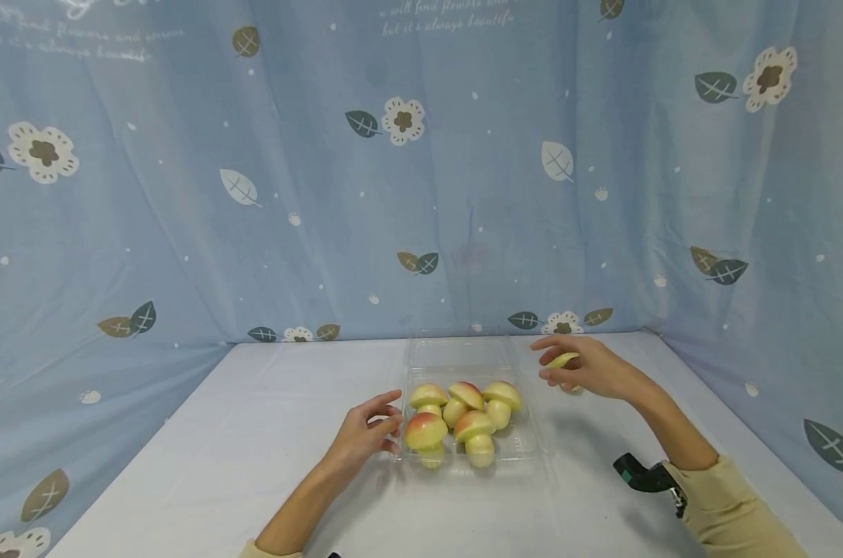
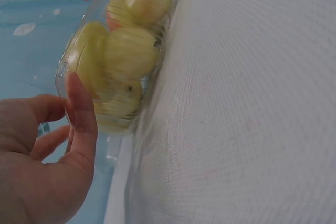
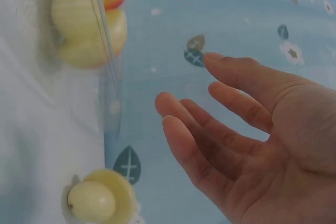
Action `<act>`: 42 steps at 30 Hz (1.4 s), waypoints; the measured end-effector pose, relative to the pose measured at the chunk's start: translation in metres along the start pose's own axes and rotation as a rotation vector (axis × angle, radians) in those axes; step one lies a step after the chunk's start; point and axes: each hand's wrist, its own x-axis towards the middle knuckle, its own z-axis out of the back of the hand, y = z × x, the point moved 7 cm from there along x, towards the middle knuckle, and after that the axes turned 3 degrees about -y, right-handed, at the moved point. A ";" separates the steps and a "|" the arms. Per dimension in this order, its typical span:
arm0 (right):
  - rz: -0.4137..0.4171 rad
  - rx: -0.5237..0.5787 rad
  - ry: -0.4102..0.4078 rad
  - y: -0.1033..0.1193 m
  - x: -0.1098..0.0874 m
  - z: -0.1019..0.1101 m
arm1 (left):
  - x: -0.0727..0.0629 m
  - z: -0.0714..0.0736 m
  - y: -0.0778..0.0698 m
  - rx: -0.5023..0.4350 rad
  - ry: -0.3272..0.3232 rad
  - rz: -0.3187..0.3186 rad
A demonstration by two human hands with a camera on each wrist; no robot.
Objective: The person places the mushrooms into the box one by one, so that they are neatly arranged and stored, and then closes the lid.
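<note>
A clear plastic box (image 1: 529, 442) sits on the table holding several yellow mushroom-shaped pieces (image 1: 501, 395), some with a red blush on their caps. At the box's left edge is my left hand (image 1: 367, 434), its loosely bent fingers touching the wall; the left wrist view shows fingertips (image 2: 75, 85) against the rim. My right hand (image 1: 592, 368) hovers right of the box with spread, relaxed fingers. Nothing lies in its palm in the right wrist view. Below it, another mushroom-shaped piece (image 3: 100, 198) lies on the table, partly hidden by that hand in the head view.
The box's clear lid (image 1: 461, 353) lies folded back behind it. A white cloth covers the table (image 1: 254, 434). Blue printed curtains (image 1: 324, 232) enclose the back and sides. A black camera mount (image 1: 645, 474) sits at the right wrist.
</note>
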 end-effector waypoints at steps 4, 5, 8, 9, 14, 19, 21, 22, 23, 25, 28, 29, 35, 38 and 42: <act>-0.021 -0.010 -0.026 -0.009 -0.001 0.007 | 0.000 0.000 0.001 -0.002 0.001 -0.001; -0.022 -0.016 -0.031 -0.011 -0.001 0.009 | 0.000 0.000 0.001 -0.002 0.001 0.000; -0.025 -0.042 -0.051 -0.018 -0.002 0.014 | 0.000 0.000 0.001 -0.005 0.000 0.003; -0.029 -0.050 -0.058 -0.021 -0.002 0.016 | 0.000 0.000 0.001 -0.006 0.000 0.004; -0.060 -0.093 -0.082 -0.036 -0.002 0.022 | 0.001 0.000 0.001 -0.011 0.005 0.004; -0.073 -0.116 -0.093 -0.047 -0.002 0.024 | 0.001 0.000 0.001 -0.010 0.007 0.002; -0.079 -0.123 -0.102 -0.052 -0.003 0.025 | 0.001 0.000 0.001 -0.011 0.007 0.003; -0.084 -0.129 -0.109 -0.054 -0.003 0.025 | 0.001 0.000 0.001 -0.011 0.006 0.005; -0.089 -0.136 -0.114 -0.056 -0.004 0.025 | 0.001 0.000 0.001 -0.010 0.005 0.006; -0.103 -0.144 -0.124 -0.060 -0.004 0.025 | 0.001 0.000 0.001 -0.009 0.002 0.007; -0.136 -0.160 -0.137 -0.066 -0.004 0.025 | 0.000 0.000 0.001 -0.004 -0.004 0.008; -0.148 -0.165 -0.140 -0.068 -0.003 0.024 | 0.000 0.000 0.001 -0.003 -0.006 0.008; -0.188 -0.192 -0.145 -0.082 -0.002 0.023 | -0.001 -0.001 0.000 -0.004 -0.004 0.006; -0.190 -0.194 -0.140 -0.086 -0.002 0.022 | 0.000 -0.001 0.001 -0.004 -0.001 0.008; -0.183 -0.197 -0.142 -0.090 -0.001 0.021 | 0.001 0.000 0.002 0.000 -0.001 0.007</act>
